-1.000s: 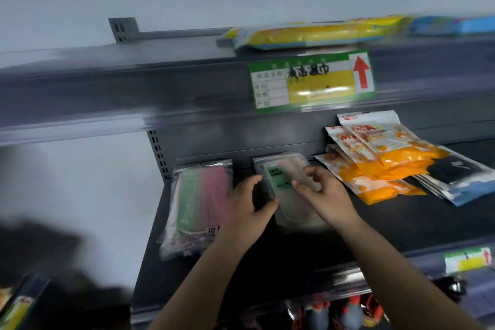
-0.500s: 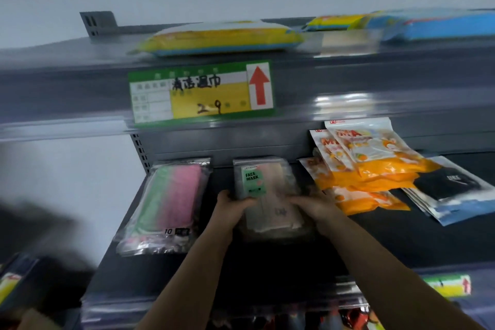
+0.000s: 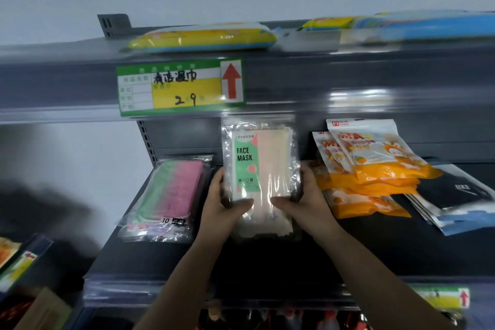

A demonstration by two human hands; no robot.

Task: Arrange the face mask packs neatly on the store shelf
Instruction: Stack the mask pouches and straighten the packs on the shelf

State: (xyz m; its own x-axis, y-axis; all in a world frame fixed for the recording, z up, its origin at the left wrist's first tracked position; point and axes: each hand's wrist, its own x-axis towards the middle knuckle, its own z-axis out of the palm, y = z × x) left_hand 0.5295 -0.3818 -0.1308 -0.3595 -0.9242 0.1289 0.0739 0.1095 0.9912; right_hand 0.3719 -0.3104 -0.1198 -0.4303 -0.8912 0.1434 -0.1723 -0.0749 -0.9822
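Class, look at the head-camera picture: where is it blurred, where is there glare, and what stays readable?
Head view: motion blur smears the upper shelf edge and blue packs; glare streaks the clear face mask pack held by both hands; its FACE MASK label and the price tag stay readable.

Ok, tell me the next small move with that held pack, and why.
Probably lower the FACE MASK pack flat onto the shelf in the gap between the pink-green pack and the orange packs. Both hands, left and right, grip its lower edge, and it stands raised above that gap.
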